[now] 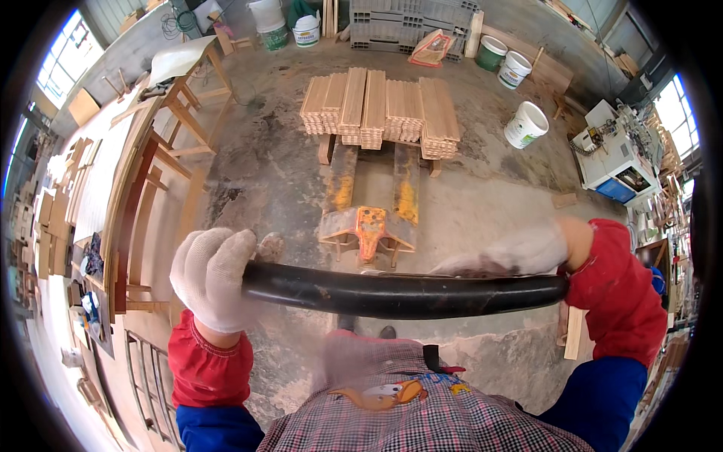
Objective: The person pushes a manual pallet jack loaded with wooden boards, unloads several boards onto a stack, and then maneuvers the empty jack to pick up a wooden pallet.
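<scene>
My left hand (211, 279), in a white knitted glove, is closed around the left end of a black handle bar (407, 295). The bar crosses in front of my body. Just beyond its right part, my gloved right hand (516, 252) stretches leftward with the fingers out, blurred by motion; I cannot tell whether it touches the bar. Beyond the bar is the orange, worn body of a pallet jack (370, 230). Its two forks reach away toward a stack of grooved wooden planks (376, 105), passing beneath it. The planks rest on wooden supports.
A long workbench (124, 196) runs along the left, with a metal rack (151, 377) nearer me. White bucket (526, 125) and other pails stand at the back right. Grey plastic crates (403, 26) line the back. A white machine (617, 154) stands right.
</scene>
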`<move>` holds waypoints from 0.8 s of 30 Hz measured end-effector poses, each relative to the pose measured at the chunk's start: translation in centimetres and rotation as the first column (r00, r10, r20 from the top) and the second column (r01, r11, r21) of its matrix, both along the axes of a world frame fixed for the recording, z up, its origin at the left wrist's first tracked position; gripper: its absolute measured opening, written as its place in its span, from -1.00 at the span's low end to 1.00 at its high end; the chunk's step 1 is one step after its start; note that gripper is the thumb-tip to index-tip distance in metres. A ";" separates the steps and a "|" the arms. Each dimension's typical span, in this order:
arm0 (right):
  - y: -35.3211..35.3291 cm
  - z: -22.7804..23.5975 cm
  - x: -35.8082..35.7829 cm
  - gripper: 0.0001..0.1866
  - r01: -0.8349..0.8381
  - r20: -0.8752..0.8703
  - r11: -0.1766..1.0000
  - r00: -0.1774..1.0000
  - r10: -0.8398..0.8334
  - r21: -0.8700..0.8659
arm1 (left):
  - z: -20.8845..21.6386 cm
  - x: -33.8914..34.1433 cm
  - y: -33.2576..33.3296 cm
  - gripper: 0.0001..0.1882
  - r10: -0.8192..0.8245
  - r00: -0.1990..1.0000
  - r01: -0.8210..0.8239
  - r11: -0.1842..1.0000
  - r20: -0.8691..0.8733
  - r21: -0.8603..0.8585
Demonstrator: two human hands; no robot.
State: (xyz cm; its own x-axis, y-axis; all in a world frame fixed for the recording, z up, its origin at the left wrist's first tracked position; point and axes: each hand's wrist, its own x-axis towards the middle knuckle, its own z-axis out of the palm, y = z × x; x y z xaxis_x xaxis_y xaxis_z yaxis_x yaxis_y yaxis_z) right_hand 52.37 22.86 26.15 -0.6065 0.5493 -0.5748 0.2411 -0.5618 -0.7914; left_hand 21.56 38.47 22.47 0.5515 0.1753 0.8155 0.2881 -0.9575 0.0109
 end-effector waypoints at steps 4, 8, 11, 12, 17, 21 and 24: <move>0.0 4.5 -1.4 -0.37 -0.117 0.240 0.964 0.969 0.058 0.238 | 0.5 0.5 0.3 -0.63 0.007 0.999 -0.011 0.997 0.047 0.081; -1.4 6.9 -5.3 -0.64 -0.228 0.813 0.915 0.561 -0.156 0.333 | 0.5 -0.2 -0.1 -0.61 0.004 1.000 -0.004 0.999 0.003 0.036; -2.4 6.6 -6.6 -0.67 -0.242 0.857 0.882 0.436 -0.273 0.404 | 0.2 -0.1 0.1 -0.60 -0.022 1.000 0.022 1.000 0.005 0.022; -2.7 6.5 -6.8 -0.69 -0.247 0.856 0.870 0.418 -0.302 0.428 | 0.2 -0.1 0.1 -0.60 -0.023 1.000 0.023 0.999 0.010 0.023; -3.2 6.4 -7.9 -0.74 -0.244 0.852 0.844 0.363 -0.377 0.478 | 0.0 -0.7 0.3 -0.62 -0.048 0.999 0.048 0.998 0.025 0.031; -3.2 6.3 -8.7 -0.76 -0.238 0.843 0.828 0.333 -0.421 0.508 | -0.2 -1.2 0.7 -0.63 -0.055 0.998 0.055 0.998 0.014 0.008; -3.6 6.0 -9.4 -0.76 -0.234 0.824 0.804 0.318 -0.468 0.547 | -0.2 -1.3 0.8 -0.63 -0.063 0.998 0.063 0.998 0.019 0.007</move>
